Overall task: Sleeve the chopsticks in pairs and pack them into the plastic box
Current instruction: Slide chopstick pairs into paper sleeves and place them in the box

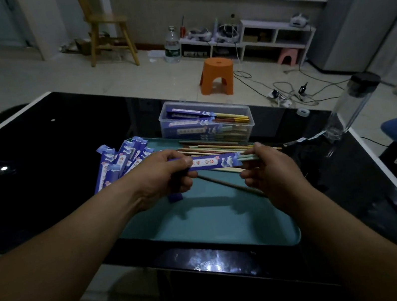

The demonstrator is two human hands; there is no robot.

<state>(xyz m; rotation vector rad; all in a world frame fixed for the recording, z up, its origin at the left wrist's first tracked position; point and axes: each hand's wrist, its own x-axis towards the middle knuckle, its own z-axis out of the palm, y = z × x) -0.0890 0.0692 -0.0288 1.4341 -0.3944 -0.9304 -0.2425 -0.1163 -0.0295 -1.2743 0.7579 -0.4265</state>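
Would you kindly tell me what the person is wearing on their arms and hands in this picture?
The left hand and right hand are ungloved; the left forearm and right forearm are bare to the picture's edge, no shirt sleeve in view, and neither wrist carries a watch or band. The dim light cannot rule out a thin ring.

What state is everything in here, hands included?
Plastic box: open, partly filled with sleeved pairs.
Held sleeve: green chopsticks partly inside, ends sticking out.
Left hand: grips the sleeve.
Right hand: pinches the green chopsticks.
Loose chopsticks: unsleeved, lying on the tray.
Empty sleeves: piled at the tray's left edge.
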